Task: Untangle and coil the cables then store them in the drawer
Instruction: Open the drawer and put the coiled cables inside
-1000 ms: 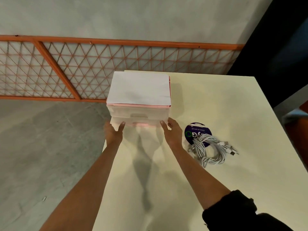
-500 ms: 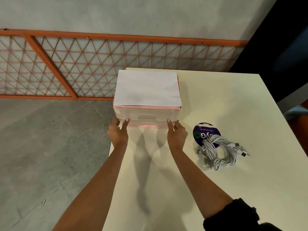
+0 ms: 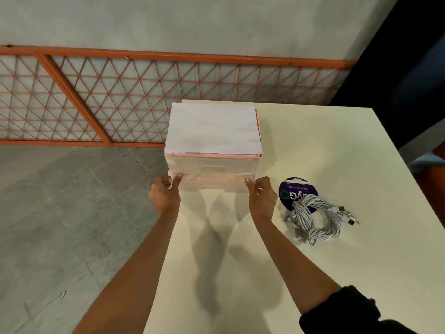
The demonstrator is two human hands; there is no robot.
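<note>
A translucent drawer box with a pink frame and a white sheet on top stands at the table's far left. Its drawer front juts out a little toward me. My left hand grips the drawer's left front corner and my right hand grips its right front corner. To the right of my right hand a tangled bundle of white cables lies on the table, partly over a round purple card.
The cream table reaches right and toward me. Its left edge runs just under my left hand, with grey floor beyond. An orange lattice fence lines the wall behind the box.
Both hands stay at the drawer's front corners. The drawer front now sits slightly out of the box. The view has shifted a little to the left.
</note>
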